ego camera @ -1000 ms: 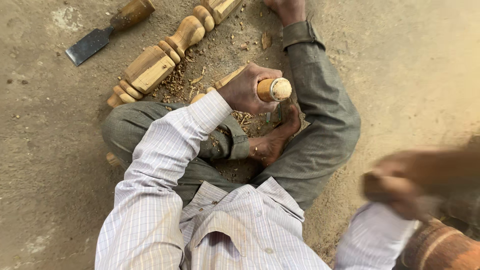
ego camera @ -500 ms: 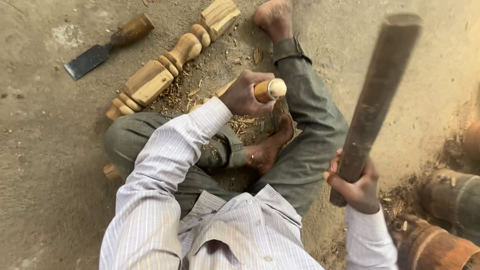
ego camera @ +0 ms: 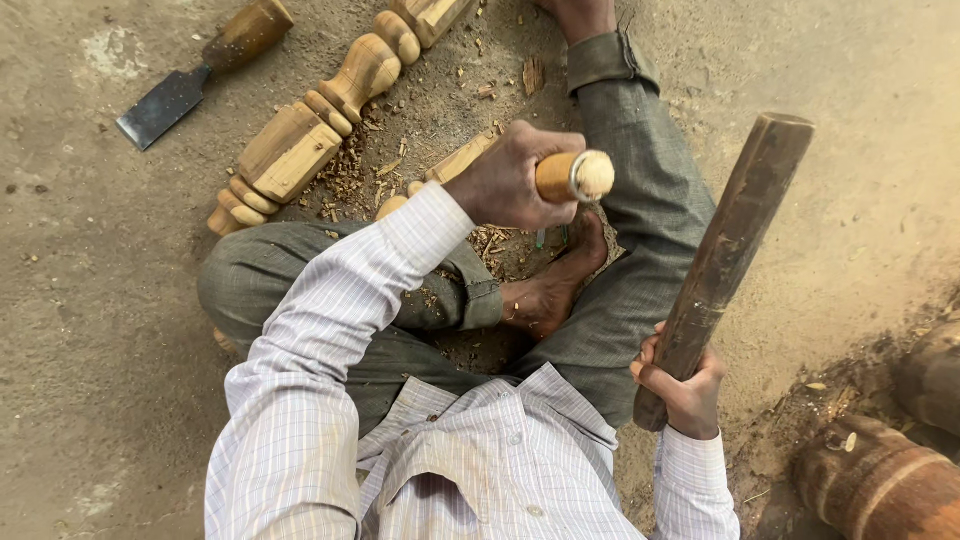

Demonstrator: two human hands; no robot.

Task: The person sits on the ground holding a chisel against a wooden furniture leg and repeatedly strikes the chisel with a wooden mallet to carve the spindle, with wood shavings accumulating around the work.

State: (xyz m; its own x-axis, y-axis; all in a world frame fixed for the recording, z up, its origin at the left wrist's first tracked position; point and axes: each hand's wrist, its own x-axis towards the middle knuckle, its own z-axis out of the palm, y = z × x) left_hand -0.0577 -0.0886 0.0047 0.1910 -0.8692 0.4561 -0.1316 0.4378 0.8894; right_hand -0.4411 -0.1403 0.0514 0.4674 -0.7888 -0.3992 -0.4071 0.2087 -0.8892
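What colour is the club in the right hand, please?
Dark brown club, clearest in the head view.

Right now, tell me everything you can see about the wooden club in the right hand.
The club is a long, round, dark brown length of wood, worn and scuffed, with a flat-cut top end. It widens slightly toward that top. It is raised and tilted, top end leaning up and to the right, above the sandy ground. The right hand grips it near the lower end, fingers wrapped round it, and the butt pokes out below the hand. Nothing else touches it; it is clear of the chisel handle held by the left hand.
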